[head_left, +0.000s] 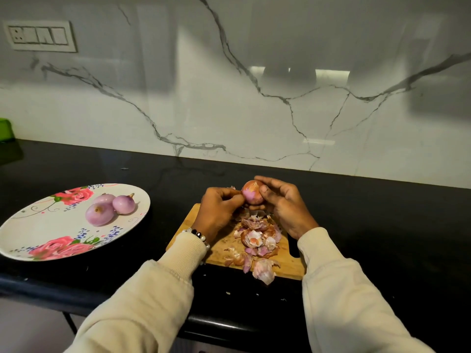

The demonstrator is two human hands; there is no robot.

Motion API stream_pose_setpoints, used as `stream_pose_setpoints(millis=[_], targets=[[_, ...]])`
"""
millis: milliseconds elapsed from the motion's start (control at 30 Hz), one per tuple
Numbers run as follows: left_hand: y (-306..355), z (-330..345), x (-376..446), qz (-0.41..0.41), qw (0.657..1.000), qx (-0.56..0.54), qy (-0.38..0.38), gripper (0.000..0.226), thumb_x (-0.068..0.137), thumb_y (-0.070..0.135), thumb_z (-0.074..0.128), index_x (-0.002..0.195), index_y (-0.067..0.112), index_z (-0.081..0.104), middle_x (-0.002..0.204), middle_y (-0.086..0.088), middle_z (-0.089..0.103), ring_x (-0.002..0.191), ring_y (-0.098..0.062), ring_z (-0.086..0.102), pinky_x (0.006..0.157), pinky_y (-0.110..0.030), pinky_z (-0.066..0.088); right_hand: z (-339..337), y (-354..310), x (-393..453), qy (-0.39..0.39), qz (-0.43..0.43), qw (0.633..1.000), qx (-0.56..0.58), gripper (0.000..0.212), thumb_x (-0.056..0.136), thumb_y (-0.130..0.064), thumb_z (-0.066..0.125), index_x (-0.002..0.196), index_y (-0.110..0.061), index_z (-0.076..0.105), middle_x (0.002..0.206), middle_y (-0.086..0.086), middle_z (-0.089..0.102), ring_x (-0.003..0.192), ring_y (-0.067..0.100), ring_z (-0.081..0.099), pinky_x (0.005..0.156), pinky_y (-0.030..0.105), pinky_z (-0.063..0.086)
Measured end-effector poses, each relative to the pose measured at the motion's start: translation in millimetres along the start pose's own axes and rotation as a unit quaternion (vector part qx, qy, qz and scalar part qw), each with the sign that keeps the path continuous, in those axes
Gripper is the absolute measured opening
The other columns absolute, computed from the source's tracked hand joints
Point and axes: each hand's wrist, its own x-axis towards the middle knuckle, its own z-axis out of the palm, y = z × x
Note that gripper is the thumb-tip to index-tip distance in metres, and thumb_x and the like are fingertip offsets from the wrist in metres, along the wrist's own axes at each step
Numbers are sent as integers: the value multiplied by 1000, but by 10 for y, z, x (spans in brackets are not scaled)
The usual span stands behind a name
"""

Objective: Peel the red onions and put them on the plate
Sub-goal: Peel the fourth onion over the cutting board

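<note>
A partly peeled red onion (251,192) is held above the far end of a wooden cutting board (290,263). My right hand (285,206) grips it from the right with fingers curled round it. My left hand (218,208) pinches at the onion's left side, at its skin. Three peeled onions (109,207) lie on a floral plate (38,230) to the left. A heap of onion skins (257,238) covers the board below my hands.
The black countertop (382,225) runs under everything, its front edge close to me. A marble wall (229,98) stands behind with a switch panel (39,35) at upper left. A green object (5,129) sits at the far left edge. Small peel scraps lie near the counter edge.
</note>
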Motion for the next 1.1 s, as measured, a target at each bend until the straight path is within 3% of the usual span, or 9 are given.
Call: stream_pose_setpoints(millis=[167,400,700,867,1100], targets=[[-48,-25,40,-10,999,1,34,19,93,-1,57,87,2,75,84,-20,73,83,-35,71,84,-53,57,29,-32,-20,-18,-2,999,32,25,99,-7,52,120,-13,65,124,15,65,112,31,67,92,48,57],[35,31,-13,-59,992,-111,-32,18,92,2,60,96,-12,69,94,-33,68,90,-43,67,90,-50,53,-23,-37,-4,6,-1,1000,8,27,100,-7,52,123,-13,64,124,12,64,112,27,66,87,40,59],[15,-21,-4,-35,999,-25,-11,13,92,2,61,92,-3,73,84,-17,73,75,-22,71,68,-29,60,-10,-19,-12,-10,-9,1000,-22,27,100,-8,53,122,-17,64,125,9,64,115,24,64,89,37,59],[-22,-22,29,-31,1000,-2,-2,13,92,4,61,97,-1,73,86,-17,74,85,-34,72,80,-43,60,-18,20,12,-3,-9,999,-37,27,99,-9,55,122,-19,65,123,8,66,115,26,65,97,51,54],[-38,-20,47,-34,998,-17,41,19,92,-4,56,86,3,73,86,-21,72,79,-30,70,76,-40,60,-10,4,-2,-19,-7,1000,-2,27,99,-8,53,122,-16,65,127,13,63,116,32,64,94,51,56]])
